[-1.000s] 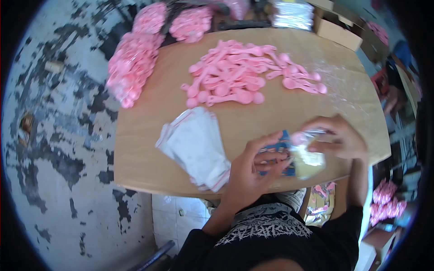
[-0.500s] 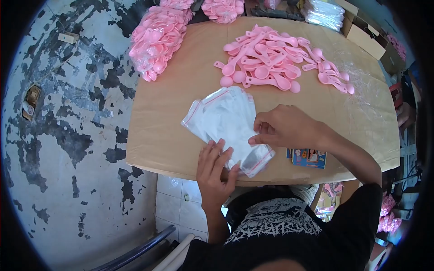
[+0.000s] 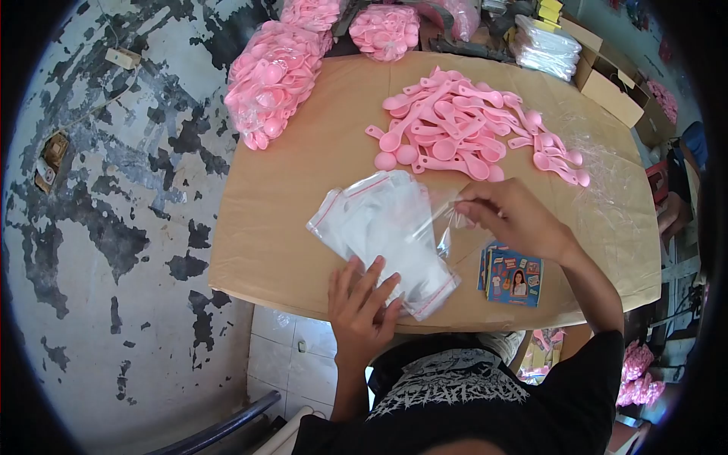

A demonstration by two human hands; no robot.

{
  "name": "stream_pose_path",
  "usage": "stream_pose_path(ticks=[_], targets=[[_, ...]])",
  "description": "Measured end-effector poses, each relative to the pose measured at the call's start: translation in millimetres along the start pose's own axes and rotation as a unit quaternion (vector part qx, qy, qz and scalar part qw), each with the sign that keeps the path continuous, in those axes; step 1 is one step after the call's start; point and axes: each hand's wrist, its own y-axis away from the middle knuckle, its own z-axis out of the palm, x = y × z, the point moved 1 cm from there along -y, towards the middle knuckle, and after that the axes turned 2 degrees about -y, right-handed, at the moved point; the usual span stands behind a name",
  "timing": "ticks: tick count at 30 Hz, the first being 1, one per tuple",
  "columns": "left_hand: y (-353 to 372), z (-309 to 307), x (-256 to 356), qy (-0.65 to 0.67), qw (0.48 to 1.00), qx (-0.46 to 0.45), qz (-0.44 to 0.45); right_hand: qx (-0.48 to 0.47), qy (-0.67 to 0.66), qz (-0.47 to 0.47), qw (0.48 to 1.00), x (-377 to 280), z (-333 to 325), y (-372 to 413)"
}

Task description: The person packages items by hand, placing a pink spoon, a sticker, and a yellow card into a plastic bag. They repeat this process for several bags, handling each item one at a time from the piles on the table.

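Note:
A stack of clear plastic bags (image 3: 371, 216) with red-lined edges lies fanned out near the table's front. My left hand (image 3: 362, 307) rests on the stack's lower left part, its fingers spread. Above the stack's right side, my right hand (image 3: 509, 216) pinches one clear plastic bag (image 3: 447, 231) by its edge, pulling it up from the others. Just below that hand sits a small pile of blue printed cards (image 3: 516, 277). Beyond the bags is a heap of pink plastic spoons (image 3: 447, 125).
Filled bags of pink spoons (image 3: 273, 83) stand at the table's back left, with another bag (image 3: 384, 32) behind. Packed clear bags (image 3: 544, 47) and a cardboard box (image 3: 610, 83) are at the back right. Plastic scraps (image 3: 607, 159) lie at right; a person's arm (image 3: 671, 212) shows beyond.
My right hand has moved right and lifted a single bag partly off the stack, uncovering the blue cards. My left hand stays on the stack. The camera view has tilted slightly.

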Motion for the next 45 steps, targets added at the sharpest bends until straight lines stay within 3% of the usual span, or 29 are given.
stream_pose_path(ticks=[2,3,4,7,9,10,12,14,15,18,21,24,26,27,30,33,39,42,45], targets=[[-5,-9,8,0.039,0.999,-0.010,0.017,0.007,-0.046,-0.008,0.999,-15,-11,10],[-14,-11,24,0.208,0.978,-0.002,-0.035,0.011,-0.072,-0.006,0.997,-22,-13,17],[-25,-10,49,0.370,0.924,0.005,-0.093,-0.009,-0.075,-0.037,0.996,-31,-13,24],[-24,9,84,0.535,0.821,-0.016,-0.199,-0.063,-0.087,-0.101,0.989,-41,-14,41],[-35,18,90,0.546,0.799,-0.047,-0.249,-0.086,-0.098,-0.093,0.987,-30,-16,52],[-40,28,84,0.574,0.791,-0.037,-0.207,-0.062,-0.005,-0.123,0.990,-21,-22,55],[-46,31,82,0.629,0.746,-0.021,-0.216,-0.015,0.175,-0.178,0.968,7,-39,67],[-52,32,89,0.684,0.686,0.004,-0.248,-0.031,0.204,-0.129,0.970,38,-41,83],[-55,35,94,0.667,0.696,0.005,-0.266,-0.040,0.218,-0.106,0.969,47,-42,87],[-60,45,105,0.637,0.715,0.016,-0.288,-0.091,-0.003,0.100,0.991,53,-49,89],[-59,61,101,0.653,0.711,0.044,-0.258,-0.071,0.035,0.042,0.996,62,-49,91],[-65,69,102,0.683,0.680,0.087,-0.253,0.011,0.006,0.055,0.998,51,-51,92],[-69,74,104,0.711,0.644,0.116,-0.259,0.042,-0.086,0.051,0.994,46,-49,95],[-72,75,107,0.712,0.639,0.112,-0.269,0.058,-0.132,0.050,0.988,44,-48,97],[-74,80,114,0.714,0.632,0.087,-0.288,0.109,-0.106,-0.006,0.988,38,-42,99],[-72,85,118,0.715,0.642,0.059,-0.272,0.131,-0.098,-0.054,0.985,39,-36,99],[-76,85,117,0.729,0.623,0.067,-0.275,0.186,-0.136,0.007,0.973,48,-42,98],[-79,85,116,0.728,0.624,0.069,-0.276,0.161,-0.124,0.019,0.979,47,-43,96],[-81,86,117,0.715,0.625,0.079,-0.303,0.146,-0.136,-0.028,0.979,49,-40,96]])
